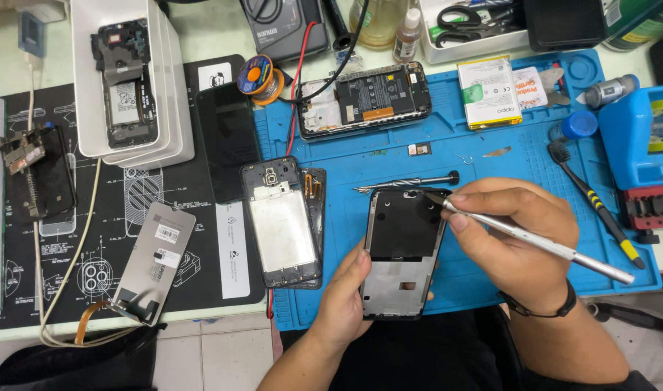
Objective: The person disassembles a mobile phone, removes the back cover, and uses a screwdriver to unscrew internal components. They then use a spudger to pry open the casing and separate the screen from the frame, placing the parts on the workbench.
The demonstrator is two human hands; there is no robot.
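Yellow-white battery package (488, 92) on the blue mat's far edge — grey labelled screen panel (154, 262) lower left.

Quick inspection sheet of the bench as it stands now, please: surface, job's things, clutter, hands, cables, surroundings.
Surface: blue work mat beside a black printed mat on a pale bench.
Job's things: phone frame, dark upper half, grey lower half; metal tool with its tip at the frame's top edge.
Clutter: opened phone, second frame, white tray holding a phone, loose screen, battery, brush, solder spool, scissors.
Hands: left hand grips the frame's lower left edge; right hand holds the tool like a pen.
Cables: red and black wires to the opened phone; pale cable across the black mat.
Surroundings: tiled floor below the bench edge.
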